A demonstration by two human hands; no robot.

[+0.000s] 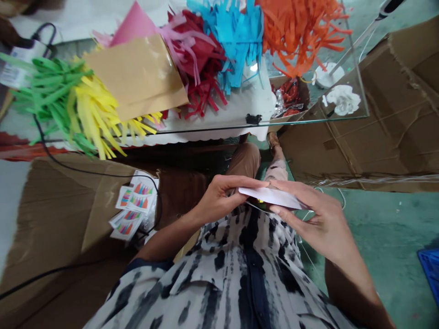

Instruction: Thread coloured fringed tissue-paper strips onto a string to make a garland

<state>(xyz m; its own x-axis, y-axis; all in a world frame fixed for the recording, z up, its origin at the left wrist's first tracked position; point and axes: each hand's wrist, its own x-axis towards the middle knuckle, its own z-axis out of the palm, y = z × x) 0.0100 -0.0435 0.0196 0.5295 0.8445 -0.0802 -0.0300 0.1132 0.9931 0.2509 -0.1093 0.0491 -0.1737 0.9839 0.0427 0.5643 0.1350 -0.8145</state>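
A white folded paper card (274, 197) is held in front of my lap, its edge turned toward me. My left hand (222, 197) pinches its left end between thumb and fingers. On the other end, my right hand (313, 212) has its fingers along the top and its thumb underneath. A bit of yellow and green shows between the card's layers; the rest of its inside is hidden. To the left of my left hand, several printed cards with coloured tassel pictures (135, 203) lie in an open cardboard box (68, 214).
Across the glass table (219, 130) lie green (51, 91), yellow (98, 114), dark red (202, 59), blue (236, 41) and orange tassels (302, 32). A brown card piece (137, 75) rests on them. Another large cardboard box (377, 119) stands at right. A black cable (85, 171) hangs over the left box.
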